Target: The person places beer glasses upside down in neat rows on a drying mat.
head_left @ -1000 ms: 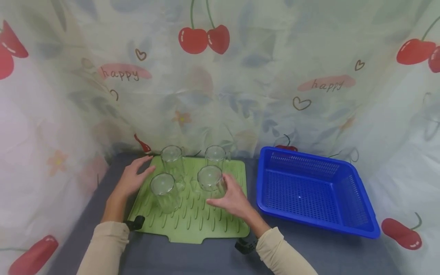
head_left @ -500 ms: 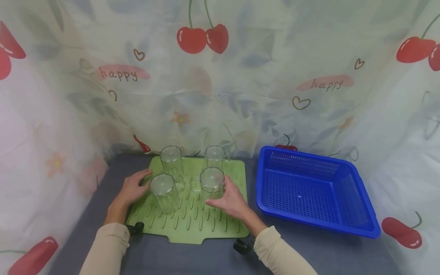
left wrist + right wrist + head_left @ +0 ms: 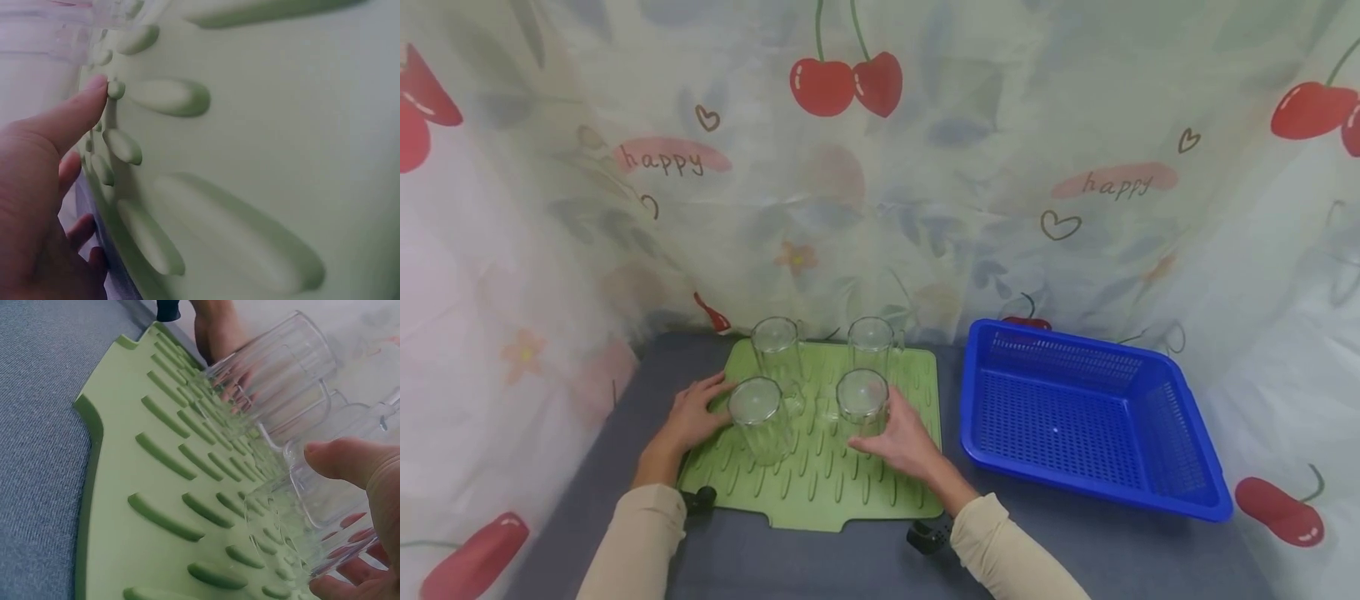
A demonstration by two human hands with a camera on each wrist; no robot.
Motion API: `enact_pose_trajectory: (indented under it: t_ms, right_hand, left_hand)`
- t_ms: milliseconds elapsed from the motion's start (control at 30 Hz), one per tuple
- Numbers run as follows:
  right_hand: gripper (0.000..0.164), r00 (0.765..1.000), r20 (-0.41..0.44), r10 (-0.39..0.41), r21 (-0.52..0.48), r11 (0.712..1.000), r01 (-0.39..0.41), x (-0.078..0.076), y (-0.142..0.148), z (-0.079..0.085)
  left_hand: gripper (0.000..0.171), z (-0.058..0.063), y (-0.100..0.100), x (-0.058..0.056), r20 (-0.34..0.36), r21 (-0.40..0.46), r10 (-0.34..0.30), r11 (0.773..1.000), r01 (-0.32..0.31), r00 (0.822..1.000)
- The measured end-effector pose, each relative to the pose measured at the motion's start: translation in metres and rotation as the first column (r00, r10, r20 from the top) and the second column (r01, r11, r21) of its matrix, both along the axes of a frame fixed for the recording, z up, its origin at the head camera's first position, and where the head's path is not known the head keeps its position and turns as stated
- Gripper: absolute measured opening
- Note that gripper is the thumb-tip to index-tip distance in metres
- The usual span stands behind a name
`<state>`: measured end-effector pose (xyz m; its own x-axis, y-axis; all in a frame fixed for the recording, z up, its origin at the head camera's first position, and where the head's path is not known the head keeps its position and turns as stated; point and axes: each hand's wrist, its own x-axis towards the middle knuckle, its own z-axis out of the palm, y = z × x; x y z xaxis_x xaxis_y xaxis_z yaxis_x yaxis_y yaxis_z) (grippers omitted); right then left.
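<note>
Two clear glass mugs stand at the front of a green drying mat (image 3: 820,492). My right hand (image 3: 906,437) holds the front right glass mug (image 3: 862,396), fingers round its right side and thumb in front. The handle of this mug points left. In the right wrist view the fingers show through the glass. My left hand (image 3: 694,412) rests at the mat's left edge, beside the front left glass mug (image 3: 760,421). In the left wrist view its thumb (image 3: 84,109) lies by a raised nub, with the other fingers loosely bent past the edge.
A back left glass mug (image 3: 777,350) and a back right glass mug (image 3: 871,337) stand farther away on the mat. To the right sits a blue plastic basket (image 3: 973,417) with perforated sides. A patterned curtain (image 3: 880,167) hangs behind the grey tabletop (image 3: 820,571).
The front right mug has shifted slightly right and nearer, with my right hand on it. My left hand has come down along the mat's left edge.
</note>
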<state>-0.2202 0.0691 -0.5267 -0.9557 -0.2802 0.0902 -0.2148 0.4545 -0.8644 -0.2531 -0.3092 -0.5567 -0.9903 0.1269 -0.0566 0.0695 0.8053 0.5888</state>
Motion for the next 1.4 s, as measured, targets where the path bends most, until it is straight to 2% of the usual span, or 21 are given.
enact_pose_trajectory:
  t_ms: [300, 700, 967, 1167, 1400]
  right_hand:
    - [0.095, 0.999, 0.029, 0.034, 0.008, 0.999, -0.035, -0.003, 0.000, -0.014]
    - [0.094, 0.996, 0.023, 0.081, 0.026, 0.996, -0.082, -0.005, 0.010, -0.017]
    - [0.096, 0.997, 0.056, 0.049, 0.059, 0.997, -0.053, -0.003, 0.009, -0.016]
    - [0.097, 0.996, 0.083, 0.019, 0.079, 0.997, -0.025, -0.001, 0.006, -0.013]
    - [0.107, 0.995, 0.100, -0.017, 0.080, 0.997, 0.009, 0.001, 0.003, -0.008]
  left_hand:
    - [0.060, -0.005, 0.001, 0.001, 0.012, 0.014, 0.017, 1.000, -0.017, 1.000]
    - [0.060, -0.003, 0.010, 0.000, 0.023, 0.025, 0.020, 0.999, -0.021, 1.000]
    - [0.061, -0.001, 0.010, 0.000, 0.038, 0.011, 0.031, 0.999, -0.032, 0.999]
    - [0.059, -0.002, 0.013, 0.001, 0.017, -0.025, 0.022, 0.999, -0.022, 1.000]
    - [0.056, 0.009, 0.012, 0.004, -0.015, 0.055, 0.022, 0.998, -0.021, 1.000]
